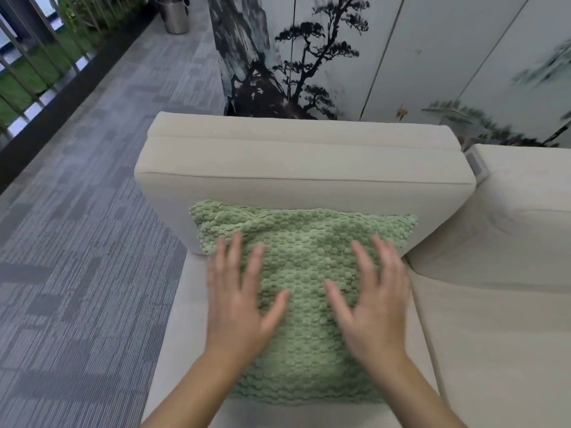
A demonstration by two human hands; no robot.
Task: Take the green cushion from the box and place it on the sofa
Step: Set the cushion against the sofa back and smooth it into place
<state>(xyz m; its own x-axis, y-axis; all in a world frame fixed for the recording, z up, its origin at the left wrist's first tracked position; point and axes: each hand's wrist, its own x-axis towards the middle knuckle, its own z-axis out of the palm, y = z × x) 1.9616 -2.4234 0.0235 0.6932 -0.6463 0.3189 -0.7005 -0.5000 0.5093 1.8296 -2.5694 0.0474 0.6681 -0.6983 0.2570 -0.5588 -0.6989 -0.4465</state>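
Both hands, left hand and right hand, lie open and flat over the green cushion, propped against the sofa backrest at the seat's rear edge; judged soft, light, best gripped by its side edges.

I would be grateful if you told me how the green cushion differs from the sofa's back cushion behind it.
The green cushion is green with a bumpy, bobbled weave; the back cushion is cream and smooth. The green cushion is smaller and thinner, the back cushion wide and thick. The green cushion leans against the back cushion, which stands upright. Both hands, left and right, are spread open at the green cushion, none at the back cushion. Both are squarish and soft.
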